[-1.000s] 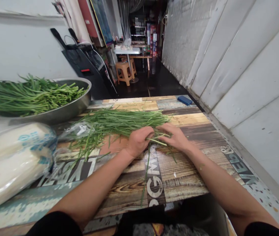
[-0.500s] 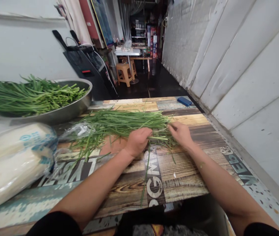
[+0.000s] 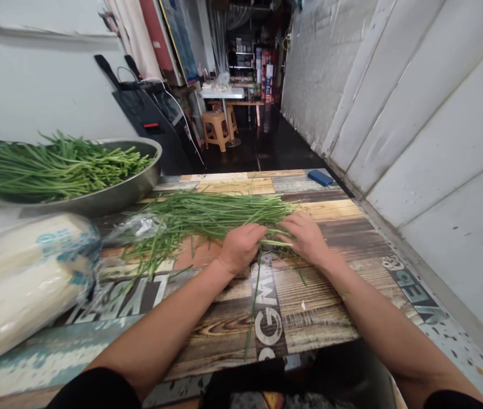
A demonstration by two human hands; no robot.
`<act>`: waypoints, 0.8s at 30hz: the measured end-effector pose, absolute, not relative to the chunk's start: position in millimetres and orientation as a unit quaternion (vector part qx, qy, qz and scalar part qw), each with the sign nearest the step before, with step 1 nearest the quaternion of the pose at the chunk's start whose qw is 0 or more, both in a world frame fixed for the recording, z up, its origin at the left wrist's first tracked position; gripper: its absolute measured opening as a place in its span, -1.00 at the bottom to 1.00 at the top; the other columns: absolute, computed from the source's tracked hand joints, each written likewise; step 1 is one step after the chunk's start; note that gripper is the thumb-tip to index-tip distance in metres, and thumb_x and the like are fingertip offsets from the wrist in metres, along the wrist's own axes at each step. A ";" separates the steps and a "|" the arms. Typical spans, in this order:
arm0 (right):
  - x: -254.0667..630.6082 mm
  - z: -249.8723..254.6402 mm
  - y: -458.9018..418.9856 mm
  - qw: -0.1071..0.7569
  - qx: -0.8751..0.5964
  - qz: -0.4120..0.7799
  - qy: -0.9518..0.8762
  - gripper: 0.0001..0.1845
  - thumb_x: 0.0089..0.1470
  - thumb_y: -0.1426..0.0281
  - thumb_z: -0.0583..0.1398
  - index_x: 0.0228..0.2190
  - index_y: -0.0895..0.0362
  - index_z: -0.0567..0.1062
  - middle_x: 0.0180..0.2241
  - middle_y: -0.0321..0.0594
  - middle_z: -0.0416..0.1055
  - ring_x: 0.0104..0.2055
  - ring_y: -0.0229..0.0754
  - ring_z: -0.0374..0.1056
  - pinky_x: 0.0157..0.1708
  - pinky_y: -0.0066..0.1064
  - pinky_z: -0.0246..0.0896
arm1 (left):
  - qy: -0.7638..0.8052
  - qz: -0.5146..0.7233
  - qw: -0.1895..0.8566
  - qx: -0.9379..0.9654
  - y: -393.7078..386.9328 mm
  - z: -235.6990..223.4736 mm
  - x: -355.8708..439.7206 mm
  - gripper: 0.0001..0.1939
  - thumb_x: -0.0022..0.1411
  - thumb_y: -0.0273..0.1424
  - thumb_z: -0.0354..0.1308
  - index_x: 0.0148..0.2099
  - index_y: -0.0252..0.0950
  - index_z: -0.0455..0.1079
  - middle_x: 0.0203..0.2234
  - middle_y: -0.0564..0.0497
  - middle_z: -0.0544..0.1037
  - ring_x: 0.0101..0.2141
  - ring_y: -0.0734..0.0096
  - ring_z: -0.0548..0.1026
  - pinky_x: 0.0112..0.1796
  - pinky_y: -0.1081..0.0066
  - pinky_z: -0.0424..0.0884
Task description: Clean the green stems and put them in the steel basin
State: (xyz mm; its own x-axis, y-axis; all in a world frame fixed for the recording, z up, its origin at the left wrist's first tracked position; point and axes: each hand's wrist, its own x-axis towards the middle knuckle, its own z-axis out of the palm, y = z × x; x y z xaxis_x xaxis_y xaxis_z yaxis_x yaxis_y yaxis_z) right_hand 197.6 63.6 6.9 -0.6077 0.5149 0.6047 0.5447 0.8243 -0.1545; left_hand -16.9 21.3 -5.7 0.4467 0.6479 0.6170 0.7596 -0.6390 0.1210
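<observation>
A loose pile of long green chive stalks (image 3: 207,216) lies across the wood-print table (image 3: 318,318). My left hand (image 3: 240,247) rests at the pile's near edge with its fingers curled round a few stalks. My right hand (image 3: 305,237) is just to its right, fingers bent and pinching stalk ends at the right end of the pile. One single stalk (image 3: 253,301) trails toward me between my arms.
A metal basin (image 3: 109,193) heaped with sorted green stalks stands at the back left. A large plastic-wrapped white bundle (image 3: 24,272) lies at the left. A blue flat object (image 3: 320,178) sits at the table's far right corner. A white wall runs along the right.
My right hand drew back from the far right end of the pile toward my left hand, with stalks between its fingers. The left hand has hardly moved.
</observation>
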 end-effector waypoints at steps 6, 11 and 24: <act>194.3 2.9 64.1 0.352 -0.296 0.114 -0.880 -0.71 0.20 0.27 0.10 -0.31 0.13 0.59 -0.32 -0.11 0.52 -0.27 -0.14 0.35 -0.20 -0.26 0.22 | -0.400 -0.342 0.065 -0.848 21.1 -5.4 -16.8 -0.71 0.15 -0.61 -0.03 -0.13 -0.34 0.42 -0.27 -0.09 0.56 -0.25 0.33 0.51 -0.21 0.38 0.44; 179.6 5.8 50.9 0.452 -0.374 0.392 -0.709 -0.73 0.07 0.19 0.21 -0.34 0.10 0.62 -0.23 -0.17 0.53 -0.24 -0.16 0.41 -0.20 -0.31 0.29 | -0.393 -0.377 0.047 -0.837 20.1 -4.4 -13.1 -0.71 0.14 -0.60 -0.02 -0.12 -0.33 0.41 -0.29 -0.08 0.55 -0.27 0.36 0.50 -0.22 0.40 0.43; 205.7 13.9 76.3 0.537 -0.495 0.471 -0.494 -0.32 0.03 -0.10 0.08 -0.84 0.13 0.26 -0.70 -0.17 0.34 -0.64 -0.31 0.17 -0.62 -0.42 0.05 | -0.417 -0.370 0.054 -0.828 20.3 -5.8 -12.6 -0.84 0.20 -0.56 0.01 -0.24 -0.31 0.40 -0.37 -0.06 0.53 -0.31 0.37 0.48 -0.25 0.43 0.39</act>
